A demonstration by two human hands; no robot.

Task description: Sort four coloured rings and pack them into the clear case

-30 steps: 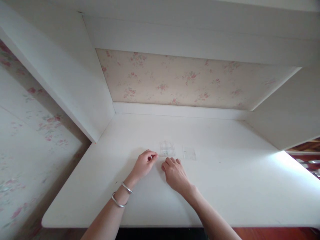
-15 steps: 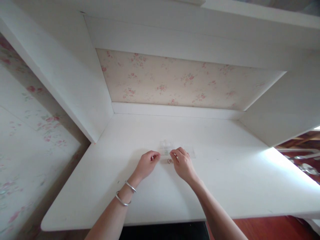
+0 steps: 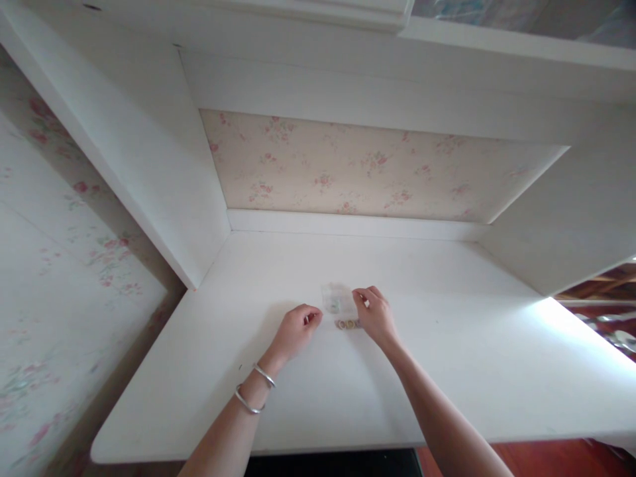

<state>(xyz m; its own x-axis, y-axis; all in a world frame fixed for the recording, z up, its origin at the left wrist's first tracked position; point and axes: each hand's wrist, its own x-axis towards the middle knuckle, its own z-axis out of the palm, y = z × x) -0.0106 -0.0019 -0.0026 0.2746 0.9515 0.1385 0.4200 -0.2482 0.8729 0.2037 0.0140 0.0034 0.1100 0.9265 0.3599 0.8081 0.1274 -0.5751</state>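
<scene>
A small clear plastic container (image 3: 334, 302), faint against the white surface, lies between my hands. In front of it sits a short row of small ring-shaped pieces (image 3: 349, 324), some gold-toned, the right end partly covered by my right hand. My left hand (image 3: 297, 329) is at the container's left front, thumb and fingertips pinched together; whether anything is between them I cannot make out. At the container's right edge is my right hand (image 3: 376, 314), its thumb and forefinger closed in a pinch. What those fingertips hold, if anything, is too small to tell.
The white desk (image 3: 278, 411) has a raised back strip and side panels, the left panel (image 3: 149, 152) standing near. A shelf overhangs at the top. Floral wallpaper (image 3: 322, 165) covers the back. A tiny dark mark (image 3: 240, 366) lies left of my left wrist.
My right hand has moved right, away from my left hand, uncovering more of the row of ring-shaped pieces. The left hand stays nearly in place. The whole view has shifted slightly.
</scene>
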